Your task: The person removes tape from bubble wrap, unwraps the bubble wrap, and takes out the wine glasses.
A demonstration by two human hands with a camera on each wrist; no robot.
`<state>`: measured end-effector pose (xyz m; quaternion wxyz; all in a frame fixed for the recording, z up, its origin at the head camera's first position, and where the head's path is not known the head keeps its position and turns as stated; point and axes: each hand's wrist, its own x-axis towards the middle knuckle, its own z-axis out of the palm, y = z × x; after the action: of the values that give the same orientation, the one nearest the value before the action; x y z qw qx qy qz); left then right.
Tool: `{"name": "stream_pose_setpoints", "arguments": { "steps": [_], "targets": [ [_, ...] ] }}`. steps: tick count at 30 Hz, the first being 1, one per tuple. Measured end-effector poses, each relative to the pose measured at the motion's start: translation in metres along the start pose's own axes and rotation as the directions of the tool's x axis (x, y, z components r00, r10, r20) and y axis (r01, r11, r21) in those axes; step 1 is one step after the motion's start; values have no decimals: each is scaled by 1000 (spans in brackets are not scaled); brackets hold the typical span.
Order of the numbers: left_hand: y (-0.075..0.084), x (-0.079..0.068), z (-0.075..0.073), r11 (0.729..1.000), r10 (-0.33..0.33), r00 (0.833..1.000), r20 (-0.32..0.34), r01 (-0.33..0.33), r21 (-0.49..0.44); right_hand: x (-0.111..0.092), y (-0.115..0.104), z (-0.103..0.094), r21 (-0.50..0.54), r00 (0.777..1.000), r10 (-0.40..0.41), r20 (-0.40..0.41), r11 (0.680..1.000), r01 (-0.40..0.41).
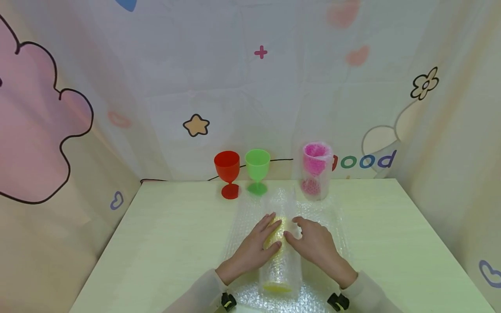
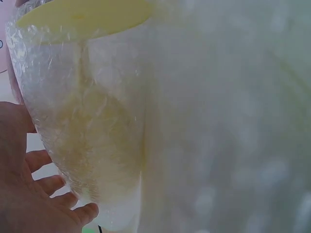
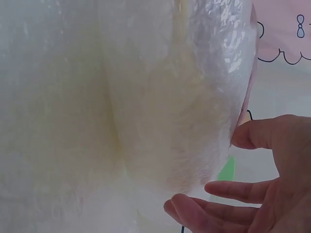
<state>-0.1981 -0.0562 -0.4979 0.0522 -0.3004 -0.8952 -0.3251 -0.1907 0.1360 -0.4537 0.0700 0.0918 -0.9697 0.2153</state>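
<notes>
In the head view a yellow goblet (image 1: 278, 263) lies on its side, rolled in bubble wrap, its round foot (image 1: 277, 287) towards me. My left hand (image 1: 252, 245) rests on the roll from the left with its fingers spread. On the other side, my right hand (image 1: 316, 241) has its thumb and fingertips at the roll's right edge. Under the roll, more bubble wrap (image 1: 322, 213) lies flat on the table. Through the film, the left wrist view shows the goblet's stem (image 2: 83, 65) and bowl (image 2: 97, 141). In the right wrist view the fingers (image 3: 218, 211) are loosely bent beside the wrap.
A red goblet (image 1: 227, 167) and a green goblet (image 1: 257, 163) stand upright at the table's back edge. To their right stands a pink goblet (image 1: 316, 165) wrapped in bubble wrap. A printed curtain (image 1: 235, 87) hangs behind the pale table (image 1: 176, 226).
</notes>
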Motion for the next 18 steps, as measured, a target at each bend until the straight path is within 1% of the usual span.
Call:
{"name": "stream_pose_setpoints", "arguments": {
  "steps": [3,6,11,14,18],
  "targets": [
    [-1,0,0,1000,-3,1000,-1,3,-8,3,-3,-1,-31,999,-18,-38,999,17],
    [-2,1,0,1000,-9,1000,2,9,-7,5,-6,-1,-64,998,-24,-56,998,21],
    [-4,1,2,1000,-16,1000,13,16,4,9,-8,0,-92,998,-24,-62,996,18],
    [-5,1,4,1000,-9,1000,8,9,3,10,-8,1,-100,998,-25,-62,995,19],
    [-5,1,4,1000,5,1000,-3,-5,3,12,-9,1,-123,997,-50,-64,992,42]
  ]
}}
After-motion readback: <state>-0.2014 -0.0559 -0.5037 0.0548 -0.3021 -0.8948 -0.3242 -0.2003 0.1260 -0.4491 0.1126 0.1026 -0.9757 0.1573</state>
